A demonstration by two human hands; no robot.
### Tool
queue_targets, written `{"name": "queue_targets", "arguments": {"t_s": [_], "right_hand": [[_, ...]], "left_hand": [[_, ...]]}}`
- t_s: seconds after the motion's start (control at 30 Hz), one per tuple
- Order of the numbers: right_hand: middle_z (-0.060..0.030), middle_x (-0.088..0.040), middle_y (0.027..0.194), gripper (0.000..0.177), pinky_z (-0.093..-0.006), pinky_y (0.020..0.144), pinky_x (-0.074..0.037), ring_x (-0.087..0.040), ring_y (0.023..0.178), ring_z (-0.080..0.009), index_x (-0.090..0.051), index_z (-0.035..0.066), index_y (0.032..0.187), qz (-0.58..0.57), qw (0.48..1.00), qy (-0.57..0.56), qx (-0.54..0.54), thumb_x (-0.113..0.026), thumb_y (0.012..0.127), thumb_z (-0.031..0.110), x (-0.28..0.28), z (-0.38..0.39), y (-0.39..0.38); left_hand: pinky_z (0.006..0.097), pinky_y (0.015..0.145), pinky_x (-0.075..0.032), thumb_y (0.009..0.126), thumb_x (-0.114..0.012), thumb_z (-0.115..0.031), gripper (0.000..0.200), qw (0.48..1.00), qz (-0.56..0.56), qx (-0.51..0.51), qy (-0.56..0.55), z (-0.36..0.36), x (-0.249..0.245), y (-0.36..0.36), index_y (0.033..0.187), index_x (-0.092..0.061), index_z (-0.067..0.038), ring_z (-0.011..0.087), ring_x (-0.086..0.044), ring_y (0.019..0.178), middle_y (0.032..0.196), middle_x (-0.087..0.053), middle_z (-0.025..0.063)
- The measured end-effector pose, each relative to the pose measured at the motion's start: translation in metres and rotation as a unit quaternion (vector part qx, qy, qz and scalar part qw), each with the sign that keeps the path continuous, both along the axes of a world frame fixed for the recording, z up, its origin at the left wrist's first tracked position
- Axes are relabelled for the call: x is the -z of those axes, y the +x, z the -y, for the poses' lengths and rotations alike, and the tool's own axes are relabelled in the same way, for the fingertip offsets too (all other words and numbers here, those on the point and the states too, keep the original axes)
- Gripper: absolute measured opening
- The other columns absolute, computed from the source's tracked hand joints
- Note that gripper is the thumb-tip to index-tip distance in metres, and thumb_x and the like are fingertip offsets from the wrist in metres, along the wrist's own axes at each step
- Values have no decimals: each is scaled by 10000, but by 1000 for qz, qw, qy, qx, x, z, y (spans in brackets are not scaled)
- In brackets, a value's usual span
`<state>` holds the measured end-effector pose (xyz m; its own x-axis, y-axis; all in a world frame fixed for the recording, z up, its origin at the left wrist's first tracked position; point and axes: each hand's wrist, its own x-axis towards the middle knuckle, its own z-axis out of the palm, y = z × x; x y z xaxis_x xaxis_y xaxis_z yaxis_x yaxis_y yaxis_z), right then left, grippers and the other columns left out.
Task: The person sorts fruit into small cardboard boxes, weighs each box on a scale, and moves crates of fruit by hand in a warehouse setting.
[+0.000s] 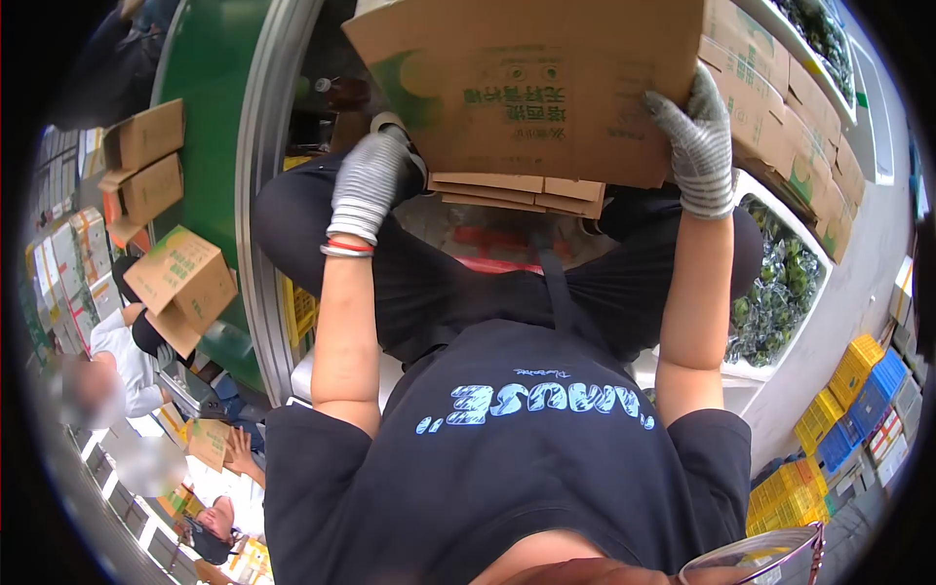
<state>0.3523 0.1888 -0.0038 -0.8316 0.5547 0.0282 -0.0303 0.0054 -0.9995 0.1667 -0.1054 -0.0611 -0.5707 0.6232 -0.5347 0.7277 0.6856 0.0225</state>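
Observation:
A brown cardboard box (526, 97) with green and dark Chinese print is tilted up in front of me, above my lap. My right hand (700, 146), in a striped grey-white glove, grips its right edge, with the thumb on the printed face. At the box's lower left corner, my left hand (372, 175), gloved alike, is closed around a dark thing with a pale ring that looks like a tape dispenser (392, 125). Part of it is hidden by the hand. Flattened cardboard (517, 187) lies below the box, between my legs.
Several cardboard boxes (814, 127) are stacked at right. Crates of dark green, plastic-wrapped produce (780, 283) stand beside my right leg. At left, open boxes (180, 278) sit by a green surface (210, 136) with a metal rail. Co-workers (127, 361) are at lower left; yellow crates (790, 492) lower right.

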Motion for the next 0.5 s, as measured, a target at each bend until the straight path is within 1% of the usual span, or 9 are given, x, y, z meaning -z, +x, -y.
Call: {"name": "queue_targets", "arguments": {"t_s": [0.03, 0.07, 0.1, 0.17, 0.2, 0.23, 0.27, 0.37, 0.5], "right_hand": [[-50, -600, 1019, 396, -257, 838, -459, -557, 937, -118, -515, -7, 1162, -22, 999, -25, 17, -635, 785, 14, 1, 10, 6], [-53, -595, 1031, 402, -259, 847, -454, -552, 951, -117, -512, -5, 1163, -45, 997, -48, 35, -637, 782, 10, 3, 20, 12], [-52, -587, 1049, 406, -262, 861, -445, -543, 969, -119, -507, -2, 1170, -49, 997, -39, 37, -632, 784, 3, 4, 33, 20], [-53, -576, 1071, 419, -268, 881, -432, -532, 991, -123, -493, 2, 1186, -37, 998, -31, 50, -626, 788, -7, 18, 50, 33], [-55, -574, 1073, 428, -270, 888, -427, -529, 993, -126, -485, 3, 1195, -26, 997, -32, 59, -625, 791, -10, 23, 54, 39], [-66, -554, 1112, 492, -280, 897, -425, -522, 1011, -149, -446, 25, 1241, 24, 998, -1, 59, -642, 791, -5, 25, 55, 44], [-74, -529, 1144, 526, -285, 903, -422, -509, 1034, -157, -424, 38, 1263, 35, 997, -26, 63, -655, 791, 13, 24, 55, 48], [-102, -395, 1278, 673, -314, 934, -407, -440, 1132, -193, -329, 96, 1348, 0, 992, -98, 79, -708, 794, 134, 19, 64, 64], [-38, -452, 1131, 568, -246, 870, -407, -456, 933, -103, -398, 82, 1282, -45, 962, -176, 203, -700, 825, 229, 49, 63, 50]], "left_hand": [[374, 718, -514, 879, -495, -117, 268, 894, 118, -274, 334, 5, -16, 5, 1128, -558, -40, 251, -637, 892, 1003, -635, 162], [338, 747, -509, 917, -486, -139, 320, 599, 218, -480, 603, 9, -28, 11, 1221, -504, -43, 210, -620, 960, 1097, -620, 126], [284, 837, -469, 956, -466, -205, 411, 536, 389, -411, 627, 22, -19, -4, 1322, -393, -32, 170, -546, 1082, 1219, -547, 68], [334, 889, -412, 941, -472, -363, 407, 487, 378, -363, 698, 1, -15, 9, 1200, -499, -50, 167, -531, 997, 1117, -562, 74], [344, 913, -394, 936, -490, -352, 376, 443, 361, -402, 715, -23, -52, 28, 1169, -525, -60, 175, -540, 959, 1093, -567, 57], [339, 899, -403, 922, -520, -343, 334, 489, 291, -372, 733, -17, -12, 19, 1077, -589, -55, 198, -564, 930, 1050, -599, 69], [340, 904, -401, 913, -534, -337, 323, 482, 399, -328, 708, -17, -31, 25, 980, -629, -36, 210, -577, 933, 995, -632, 96], [344, 910, -408, 906, -543, -272, 300, 495, 329, -280, 754, -25, -25, 46, 900, -642, 11, 212, -590, 939, 969, -651, 128], [301, 909, -424, 894, -541, -140, 196, 546, 335, -293, 710, -25, -7, 57, 938, -643, 21, 184, -589, 962, 991, -650, 109]]}}
